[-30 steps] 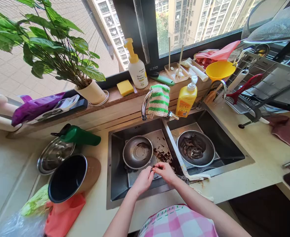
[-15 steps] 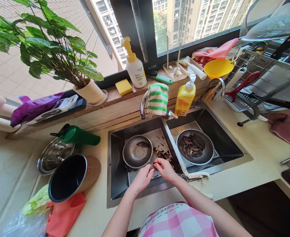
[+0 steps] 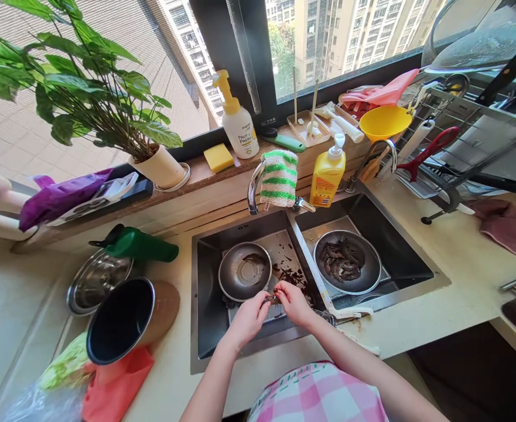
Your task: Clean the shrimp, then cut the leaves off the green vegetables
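Observation:
Over the front of the left sink basin [image 3: 205,328], my left hand [image 3: 249,316] is closed around a small dark shrimp [image 3: 270,299]. My right hand [image 3: 293,303] pinches its other end, where a reddish-dark bit shows; the fingers partly hide it. Just beyond my hands sits a round dark pan [image 3: 231,275] with a single shrimp [image 3: 254,258] in it. Dark scraps [image 3: 293,275] lie scattered on the basin floor to its right. In the right basin, a second pan [image 3: 372,269] holds a pile of dark shrimp [image 3: 341,261].
A faucet [image 3: 252,190] draped with a green-striped cloth [image 3: 279,179] stands behind the divider, beside a yellow soap bottle [image 3: 327,176]. Left on the counter are a dark-lined pot [image 3: 165,310], a green bottle [image 3: 152,244] and a metal bowl [image 3: 79,287]. A dish rack [image 3: 472,135] stands right.
The shrimp shows a little more between my fingers, and my left hand has shifted slightly. The pans and scraps stay where they were; the view has tilted slightly.

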`<state>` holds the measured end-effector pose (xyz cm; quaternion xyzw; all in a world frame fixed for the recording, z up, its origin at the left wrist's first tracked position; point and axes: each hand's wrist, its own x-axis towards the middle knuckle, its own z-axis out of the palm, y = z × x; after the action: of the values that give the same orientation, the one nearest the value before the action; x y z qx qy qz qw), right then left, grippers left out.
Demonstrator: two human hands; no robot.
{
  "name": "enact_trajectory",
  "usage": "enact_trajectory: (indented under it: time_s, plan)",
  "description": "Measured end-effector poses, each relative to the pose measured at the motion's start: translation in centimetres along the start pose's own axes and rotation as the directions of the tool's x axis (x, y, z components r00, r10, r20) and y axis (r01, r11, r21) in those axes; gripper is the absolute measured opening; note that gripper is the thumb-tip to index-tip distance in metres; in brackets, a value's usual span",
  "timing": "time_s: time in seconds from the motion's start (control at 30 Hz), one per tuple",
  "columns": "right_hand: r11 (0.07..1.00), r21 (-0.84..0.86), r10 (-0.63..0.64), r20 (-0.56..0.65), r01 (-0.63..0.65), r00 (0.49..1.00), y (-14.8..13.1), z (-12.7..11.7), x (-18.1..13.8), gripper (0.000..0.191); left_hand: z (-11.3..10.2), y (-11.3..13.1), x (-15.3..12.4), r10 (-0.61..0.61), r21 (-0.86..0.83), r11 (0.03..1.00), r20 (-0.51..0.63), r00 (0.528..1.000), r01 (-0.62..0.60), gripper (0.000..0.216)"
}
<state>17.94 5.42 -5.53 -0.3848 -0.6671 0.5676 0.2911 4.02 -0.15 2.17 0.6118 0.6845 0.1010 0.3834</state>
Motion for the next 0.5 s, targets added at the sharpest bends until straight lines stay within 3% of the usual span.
enact_trajectory:
  time_s: [0.5]
  plan:
    - [0.996,0.084,0.040,-0.037,-0.037,0.999,0.65,0.30,-0.12,0.017,-0.04,-0.31,-0.69,-0.024,0.111,0.993,-0.008,1.000,0.025,0.021]
